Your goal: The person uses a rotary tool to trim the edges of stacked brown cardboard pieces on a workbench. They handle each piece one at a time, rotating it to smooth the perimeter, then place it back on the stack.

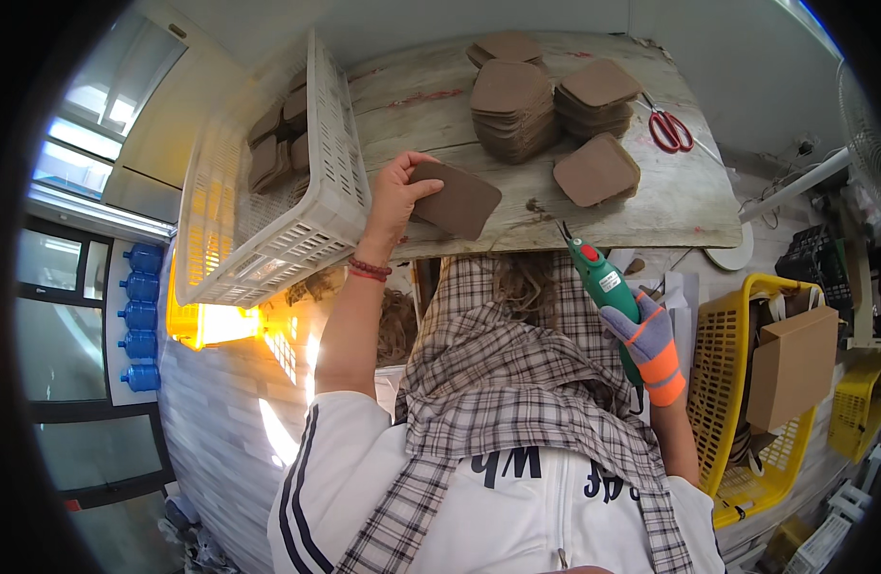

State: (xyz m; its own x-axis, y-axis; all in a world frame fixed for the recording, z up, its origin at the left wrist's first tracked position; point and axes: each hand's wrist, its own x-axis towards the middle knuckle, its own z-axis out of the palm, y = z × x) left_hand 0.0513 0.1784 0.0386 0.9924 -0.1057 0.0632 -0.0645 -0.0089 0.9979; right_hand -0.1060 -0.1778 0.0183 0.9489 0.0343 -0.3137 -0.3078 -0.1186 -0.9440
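My left hand (399,196) pinches a flat brown pad (460,201) with rounded corners by its left side, above the table's front edge. A red beaded bracelet circles that wrist. My right hand (641,340), in a grey and orange glove, is wrapped round green electric scissors (601,273) with a red button. Their narrow forked tip points up toward the table edge, apart from the pad. Beyond it lies a low stack of similar pads (598,172). Taller stacks of pads (509,105) stand farther back on the table.
A white plastic crate (330,163) holding brown pads stands left of the worn table (412,81). Red-handled scissors (668,131) lie at the table's right. A yellow crate (718,383) with a cardboard box (792,368) is on my right. Brown scraps (527,287) rest on my apron.
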